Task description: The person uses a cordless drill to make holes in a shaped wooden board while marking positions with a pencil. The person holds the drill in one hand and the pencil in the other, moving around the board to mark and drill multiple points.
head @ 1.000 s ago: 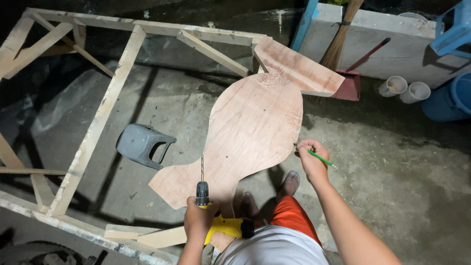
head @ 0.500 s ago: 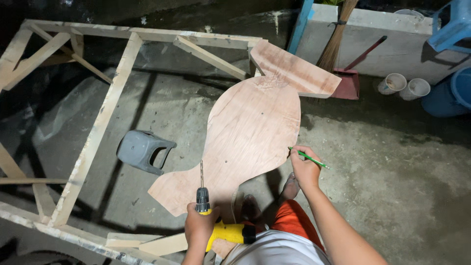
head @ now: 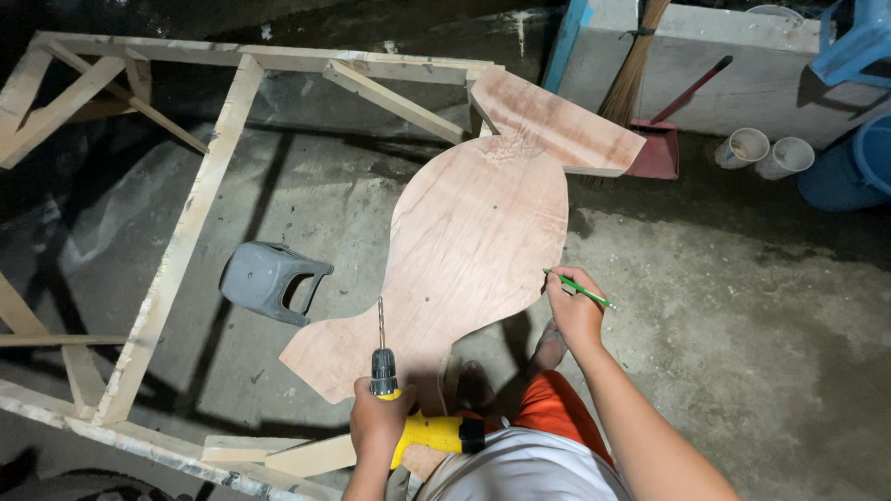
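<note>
the left hand has its grip closed around a yellow drill, bit up, clear of the curved plywood panel leaning on the frame's far corner; the right hand pinches a green pencil while steadying the panel's edge.

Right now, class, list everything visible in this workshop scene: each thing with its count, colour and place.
Plywood cutout: one, light brown, curved, centre.
Wooden frame: one, pale, left.
Stool: one, grey, tipped over on floor inside frame.
Broom: one, straw-coloured, leaning on back wall.
Dustpan: one, red, beside broom.
Cups: two, white, lying at right.
Drill: one, yellow and black, in left hand.
Pencil: one, green, in right hand.
Left hand: grips drill, bit over cutout.
Right hand: at cutout's edge.
</note>
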